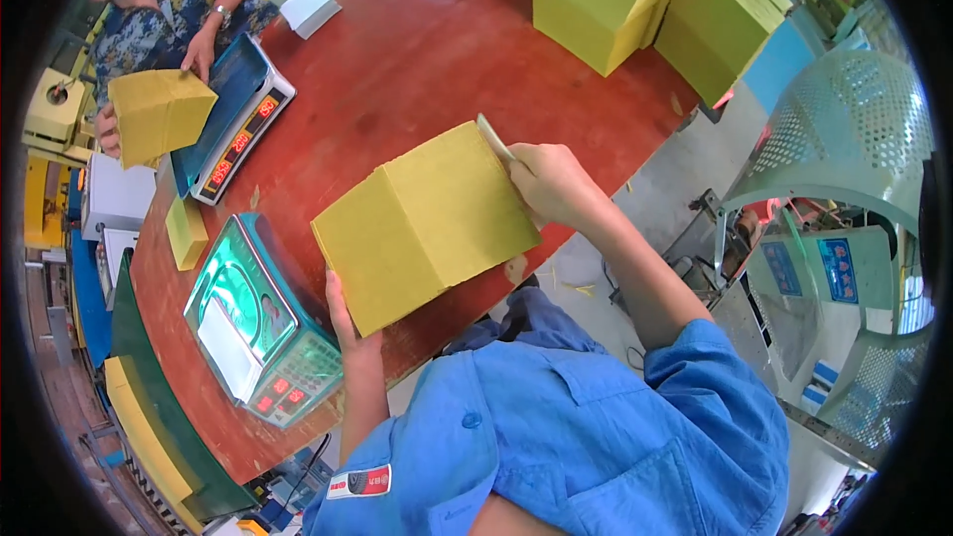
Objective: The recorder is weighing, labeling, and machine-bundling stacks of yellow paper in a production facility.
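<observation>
Stack (427, 223), yellow, sits between your 2 hands, over the near edge of the red table (437, 50), broad face up, 1 crease across the middle. Left hand (362, 337) grasps its lower left corner, 1 finger up along the edge; the rest is hidden underneath. Right hand (551, 181) is at the right edge, closed on 1 pale strip (494, 138); can't tell if it also grips the stack from below.

Handling: reads as layered paper or thin card. My guess: moderate weight, fairly stiff as a block, soft as single sheets. Matte face, so probably not slick, but layers may slide on each other. Edges look ragged; likely to dent if you pinch hard. Best hold: 2 opposite edges, palms under, 1 hand each side of the crease so it doesn't hinge.

Farther out: green scale (288, 357) just left of your left hand, white pad (229, 347) on it. Past that, yellow block (186, 233), then blue scale (240, 147). Big piles (601, 5) at far right.
</observation>
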### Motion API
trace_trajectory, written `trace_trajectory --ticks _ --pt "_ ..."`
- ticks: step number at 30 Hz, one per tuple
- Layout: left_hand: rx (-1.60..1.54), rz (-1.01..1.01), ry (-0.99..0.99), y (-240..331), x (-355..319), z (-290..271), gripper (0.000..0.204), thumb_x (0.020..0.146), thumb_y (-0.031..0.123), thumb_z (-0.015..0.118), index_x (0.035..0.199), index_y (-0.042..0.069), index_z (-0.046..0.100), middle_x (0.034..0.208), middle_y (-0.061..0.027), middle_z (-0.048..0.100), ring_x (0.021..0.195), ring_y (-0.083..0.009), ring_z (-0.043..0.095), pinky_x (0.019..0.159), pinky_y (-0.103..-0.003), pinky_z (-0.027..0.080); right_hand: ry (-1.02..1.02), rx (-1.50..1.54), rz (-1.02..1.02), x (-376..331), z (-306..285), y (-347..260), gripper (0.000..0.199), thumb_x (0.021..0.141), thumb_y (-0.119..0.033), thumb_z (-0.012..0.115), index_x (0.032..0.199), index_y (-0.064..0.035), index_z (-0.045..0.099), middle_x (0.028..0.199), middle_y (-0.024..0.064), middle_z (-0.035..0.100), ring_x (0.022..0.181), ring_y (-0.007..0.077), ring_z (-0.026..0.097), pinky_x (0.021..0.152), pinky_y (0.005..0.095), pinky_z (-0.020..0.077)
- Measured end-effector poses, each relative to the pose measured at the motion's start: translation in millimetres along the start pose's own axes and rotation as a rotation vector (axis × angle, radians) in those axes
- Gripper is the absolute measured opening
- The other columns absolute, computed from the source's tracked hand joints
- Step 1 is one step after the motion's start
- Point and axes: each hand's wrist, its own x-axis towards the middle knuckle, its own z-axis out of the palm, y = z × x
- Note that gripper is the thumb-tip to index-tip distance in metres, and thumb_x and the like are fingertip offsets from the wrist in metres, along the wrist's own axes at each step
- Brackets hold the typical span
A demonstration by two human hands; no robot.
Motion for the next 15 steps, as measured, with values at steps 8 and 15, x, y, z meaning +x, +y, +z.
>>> trace_trajectory --ticks 8,15 --pt "0.011 0.01 -0.019 -4 -2 -4 0.055 0.102 0.046 0.038 0.137 0.005 0.046 0.13 -0.0082 0.055 0.118 -0.0206 0.053 0.099 -0.035 0.041 -0.018 0.157 0.008 -8 8 -2 0.033 0.089 -0.016 0.043 0.109 0.0026 0.062 0.094 0.0272 0.064 0.089 0.0401 0.063 0.08 0.0435 0.0497" --pt "-0.066 -0.021 -0.002 -3 -1 0 0.057 0.103 0.048 0.033 0.138 0.005 0.046 0.13 -0.0083 0.055 0.117 -0.0197 0.053 0.099 -0.035 0.041 -0.048 0.329 0.04 -11 10 5 0.038 0.099 -0.026 0.046 0.121 0.0005 0.062 0.099 0.0126 0.069 0.094 0.0201 0.064 0.084 0.033 0.0497"
